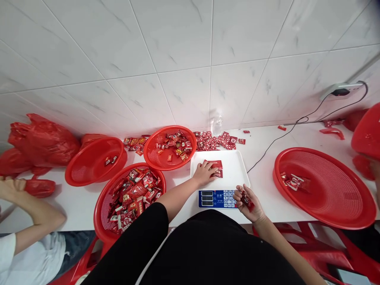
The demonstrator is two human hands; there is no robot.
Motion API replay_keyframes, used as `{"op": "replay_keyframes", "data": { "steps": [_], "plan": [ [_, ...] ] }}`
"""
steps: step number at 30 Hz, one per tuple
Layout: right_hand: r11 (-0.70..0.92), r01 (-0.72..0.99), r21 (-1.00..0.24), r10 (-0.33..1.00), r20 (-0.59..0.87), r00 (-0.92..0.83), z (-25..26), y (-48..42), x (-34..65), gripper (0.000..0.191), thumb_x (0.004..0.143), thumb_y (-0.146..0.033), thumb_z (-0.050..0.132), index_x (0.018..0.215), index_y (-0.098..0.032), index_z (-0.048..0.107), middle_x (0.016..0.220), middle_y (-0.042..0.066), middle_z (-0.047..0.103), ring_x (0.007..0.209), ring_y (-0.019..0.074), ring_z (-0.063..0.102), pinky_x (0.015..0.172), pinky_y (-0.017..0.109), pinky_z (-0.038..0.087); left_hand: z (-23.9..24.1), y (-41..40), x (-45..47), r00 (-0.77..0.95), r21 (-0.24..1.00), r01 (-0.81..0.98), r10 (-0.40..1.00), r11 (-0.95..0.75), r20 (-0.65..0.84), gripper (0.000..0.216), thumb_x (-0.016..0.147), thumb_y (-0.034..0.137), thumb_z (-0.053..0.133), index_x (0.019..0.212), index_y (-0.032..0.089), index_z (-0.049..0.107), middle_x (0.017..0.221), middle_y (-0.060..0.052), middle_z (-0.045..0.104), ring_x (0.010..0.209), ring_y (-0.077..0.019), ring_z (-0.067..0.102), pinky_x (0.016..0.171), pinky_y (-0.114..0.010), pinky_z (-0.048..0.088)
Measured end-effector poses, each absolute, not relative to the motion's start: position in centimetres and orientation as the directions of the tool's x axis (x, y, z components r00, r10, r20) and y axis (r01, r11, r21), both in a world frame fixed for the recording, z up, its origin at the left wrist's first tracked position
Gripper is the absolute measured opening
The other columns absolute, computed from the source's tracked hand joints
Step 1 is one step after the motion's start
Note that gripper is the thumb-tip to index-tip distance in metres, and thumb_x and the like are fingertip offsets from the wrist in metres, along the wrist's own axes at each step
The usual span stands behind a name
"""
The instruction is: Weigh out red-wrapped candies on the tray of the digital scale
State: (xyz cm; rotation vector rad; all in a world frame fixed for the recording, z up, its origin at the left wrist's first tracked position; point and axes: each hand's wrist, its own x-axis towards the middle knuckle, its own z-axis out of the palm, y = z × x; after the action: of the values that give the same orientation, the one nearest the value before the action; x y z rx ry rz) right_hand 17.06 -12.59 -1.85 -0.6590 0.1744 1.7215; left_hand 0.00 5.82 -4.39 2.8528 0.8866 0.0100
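Note:
My left hand (204,172) rests on the white pan of a digital scale (234,176), its fingers touching a small stack of red packets (216,167) lying there. My right hand (246,202) hovers over the scale's blue keypad (218,198), palm up, fingers curled round a few red wrapped candies (247,200). A red basket (130,198) full of red and white wrapped candies sits just left of my left arm.
Further red baskets stand behind (170,147), at left (95,160) and at right (325,186), with few candies. Loose packets (218,140) lie by the tiled wall. A black cable (282,136) runs to a socket. Another person's arm (32,209) and red bags (41,144) are at far left.

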Motion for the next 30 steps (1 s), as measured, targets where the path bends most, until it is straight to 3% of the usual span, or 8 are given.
{"op": "replay_keyframes", "data": {
  "steps": [4,10,18,23,27,30],
  "plan": [
    [-0.272,-0.926,-0.26,0.844,-0.528,-0.099,-1.0,-12.2,16.7,0.015,0.079,-0.037,0.065,0.08,-0.023,0.058,0.061,-0.004,0.043,0.053,0.0072,0.044,0.039,0.013,0.043,-4.3,6.1,0.1,0.842,0.18,0.533,0.538,-0.827,-0.023,0.038,0.085,0.046,0.053,0.119,0.031,0.059,0.12,-0.008,0.055,0.112,-0.0282,0.043,0.09,-0.042,0.037],
    [-0.277,-0.917,-0.287,0.839,-0.538,-0.085,-0.9,-12.6,17.0,0.018,0.077,-0.038,0.067,0.078,-0.022,0.059,0.06,-0.005,0.042,0.053,0.0064,0.042,0.04,0.012,0.041,-4.3,6.6,-0.4,0.844,0.272,0.52,0.536,-0.81,-0.017,0.027,0.082,0.041,0.058,0.102,0.024,0.065,0.103,-0.007,0.06,0.102,-0.0241,0.05,0.086,-0.036,0.04],
    [-0.279,-0.905,-0.321,0.84,-0.538,-0.069,-0.8,-12.7,17.2,0.018,0.077,-0.037,0.068,0.079,-0.022,0.058,0.06,-0.005,0.043,0.054,0.0063,0.043,0.041,0.012,0.042,-2.8,7.1,-0.4,0.8,0.303,0.525,0.582,-0.795,0.142,0.031,0.084,0.039,0.054,0.107,0.021,0.064,0.098,-0.007,0.061,0.096,-0.0229,0.052,0.088,-0.036,0.042],
    [-0.283,-0.886,-0.367,0.844,-0.534,-0.048,-0.4,-12.5,17.2,0.019,0.075,-0.039,0.069,0.079,-0.023,0.058,0.06,-0.005,0.043,0.054,0.0071,0.043,0.041,0.014,0.042,-1.4,7.0,0.3,0.736,0.415,0.524,0.641,-0.744,0.22,0.033,0.081,0.037,0.058,0.11,0.021,0.063,0.099,-0.006,0.06,0.097,-0.0212,0.053,0.089,-0.035,0.044],
    [-0.268,-0.895,-0.357,0.846,-0.532,-0.041,-0.5,-12.6,17.4,0.017,0.077,-0.037,0.067,0.079,-0.023,0.058,0.059,-0.005,0.044,0.053,0.0072,0.044,0.041,0.014,0.042,-0.1,6.8,0.7,0.64,0.537,0.51,0.713,-0.672,0.286,0.026,0.079,0.035,0.06,0.101,0.021,0.065,0.096,-0.006,0.06,0.095,-0.0198,0.054,0.088,-0.033,0.045],
    [-0.267,-0.902,-0.34,0.842,-0.537,-0.046,-0.7,-12.8,17.4,0.017,0.077,-0.037,0.067,0.078,-0.023,0.058,0.059,-0.005,0.045,0.053,0.0072,0.044,0.042,0.014,0.042,0.3,6.6,1.4,0.473,0.705,0.516,0.848,-0.487,0.239,0.023,0.08,0.039,0.059,0.09,0.019,0.065,0.088,-0.005,0.062,0.085,-0.0176,0.057,0.079,-0.03,0.046]
  ]
}}
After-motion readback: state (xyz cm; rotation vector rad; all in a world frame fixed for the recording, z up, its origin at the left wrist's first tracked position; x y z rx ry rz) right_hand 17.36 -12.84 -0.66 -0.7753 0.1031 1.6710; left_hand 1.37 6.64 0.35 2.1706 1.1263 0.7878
